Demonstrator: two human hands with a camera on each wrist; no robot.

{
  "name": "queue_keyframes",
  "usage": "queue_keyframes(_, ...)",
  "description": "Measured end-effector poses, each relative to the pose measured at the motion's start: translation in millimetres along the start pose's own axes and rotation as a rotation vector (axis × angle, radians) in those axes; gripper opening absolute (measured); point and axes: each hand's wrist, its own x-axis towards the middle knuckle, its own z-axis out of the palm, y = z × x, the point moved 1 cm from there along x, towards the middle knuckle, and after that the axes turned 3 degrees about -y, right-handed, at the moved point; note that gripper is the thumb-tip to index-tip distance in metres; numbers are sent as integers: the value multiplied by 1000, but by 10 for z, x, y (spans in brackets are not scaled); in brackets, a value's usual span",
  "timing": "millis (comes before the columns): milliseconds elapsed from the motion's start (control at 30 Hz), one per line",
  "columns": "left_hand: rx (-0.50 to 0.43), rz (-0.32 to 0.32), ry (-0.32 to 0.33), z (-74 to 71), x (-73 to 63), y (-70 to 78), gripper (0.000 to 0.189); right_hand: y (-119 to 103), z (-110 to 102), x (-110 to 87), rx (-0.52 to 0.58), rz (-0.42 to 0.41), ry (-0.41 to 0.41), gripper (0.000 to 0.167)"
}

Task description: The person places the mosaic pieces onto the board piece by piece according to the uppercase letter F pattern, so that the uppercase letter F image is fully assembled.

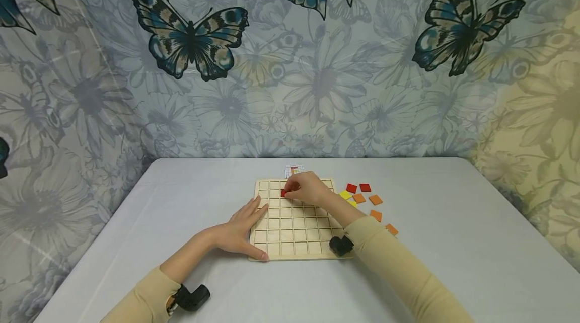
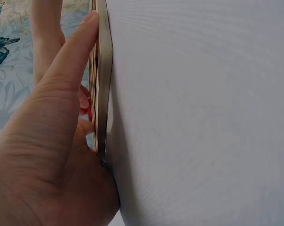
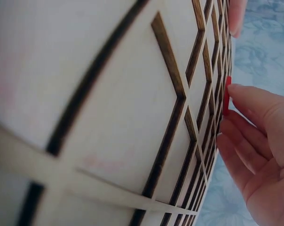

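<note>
At the left, a tan sleeve [image 1: 147, 295] with a black camera [image 1: 194, 298] at its cuff leads to the left hand [image 1: 237, 235]. That hand is spread on the left edge of the board [image 1: 287, 236], fingers pointing toward the far side and thumb on the near left corner; it touches only the board. The board is pale wood, ruled into square cells, and lies on the white table [image 1: 453, 242].

Farther right, in the far part of the board and left of its middle, is the red tile [image 1: 283, 193]. It lies at the fingertips of the right hand [image 1: 308, 188], on the hand's left side, pinched between thumb and fingers. The right wrist view shows the tile edge-on, close against the board; whether it sits inside a cell is hard to tell from there. A small printed card [image 1: 294, 171] lies just beyond the board, partly behind this hand.

Right of the board are loose tiles: yellow tiles [image 1: 346, 195] nearest it, two red squares [image 1: 365, 187] farther back, and four orange squares [image 1: 375, 199], the nearest beside the right sleeve [image 1: 399, 267].
</note>
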Motion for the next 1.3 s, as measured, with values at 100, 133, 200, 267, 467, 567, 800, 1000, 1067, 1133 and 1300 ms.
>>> queue_keyframes(100,-2,4,2,-1,-2,5,119,-2,5,-8,4,-26,5,7)
queue_keyframes(133,-2,5,2,-1,-1,4,119,-3,6,-12,3,-35,6,7)
queue_keyframes(200,0,8,4,1,2,0,119,0,8,-17,5,-46,6,8)
queue_keyframes(267,3,8,4,5,5,-5,119,3,8,-22,3,-50,5,9)
queue_keyframes(467,5,3,7,7,8,-15,119,19,5,-36,-8,-63,20,11)
queue_keyframes(567,2,9,8,5,6,-11,119,22,6,-37,-1,-63,27,10)
queue_keyframes(800,-2,22,4,8,9,-12,119,25,0,-42,22,-27,18,7)
queue_keyframes(1000,-9,23,1,8,11,-19,119,74,-31,-73,65,13,16,10)
queue_keyframes(1067,-10,27,-1,12,13,-22,119,96,-56,-98,106,47,32,13)
queue_keyframes(1133,-7,28,-2,15,16,-22,119,123,-88,-125,152,78,61,15)
queue_keyframes(1300,-3,32,2,16,19,-25,119,194,-176,-213,294,176,120,19)
